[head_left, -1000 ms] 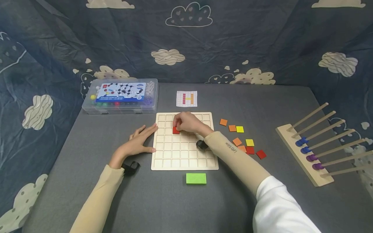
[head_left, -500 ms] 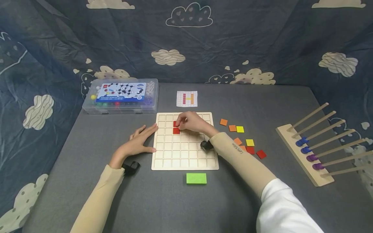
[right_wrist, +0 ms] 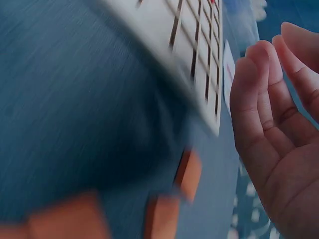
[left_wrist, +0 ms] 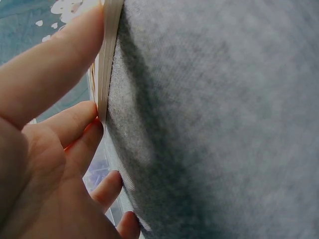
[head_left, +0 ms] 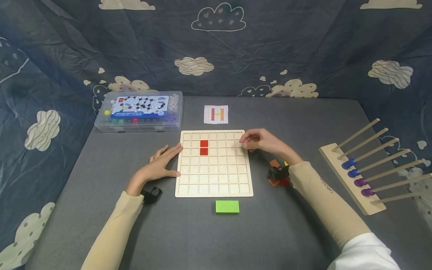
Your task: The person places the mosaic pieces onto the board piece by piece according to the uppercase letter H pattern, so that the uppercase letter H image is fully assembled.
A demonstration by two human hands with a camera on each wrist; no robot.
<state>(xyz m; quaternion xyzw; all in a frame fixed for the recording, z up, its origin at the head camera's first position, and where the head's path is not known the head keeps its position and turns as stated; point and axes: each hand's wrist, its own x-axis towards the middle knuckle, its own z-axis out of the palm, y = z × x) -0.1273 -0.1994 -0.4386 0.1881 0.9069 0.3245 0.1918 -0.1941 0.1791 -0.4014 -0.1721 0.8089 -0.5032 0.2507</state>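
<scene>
My left hand [head_left: 156,167] lies with spread fingers at the left edge of a wooden grid board [head_left: 213,179]. Seen from the left wrist, the thumb [left_wrist: 55,59] and fingertips touch the board's side. Two red square tiles, an upper one [head_left: 204,143] and a lower one [head_left: 204,151], sit in neighbouring cells of one column. Over the board's right edge hovers my right hand [head_left: 263,141], its fingers loosely bent. The right wrist view shows nothing between its thumb and fingers. Loose orange tiles [right_wrist: 164,216] lie below that hand, some hidden by it in the head view.
A pattern card [head_left: 216,114] lies behind the board, and a green block [head_left: 227,207] in front. A clear plastic case [head_left: 140,112] of coloured parts stands back left. At the right is a wooden peg stand [head_left: 351,180] with blue and purple beads.
The right hand has let go of the lower red tile and moved right, off the tiles towards the loose ones. Both red tiles now show fully. The left hand has stayed put.
</scene>
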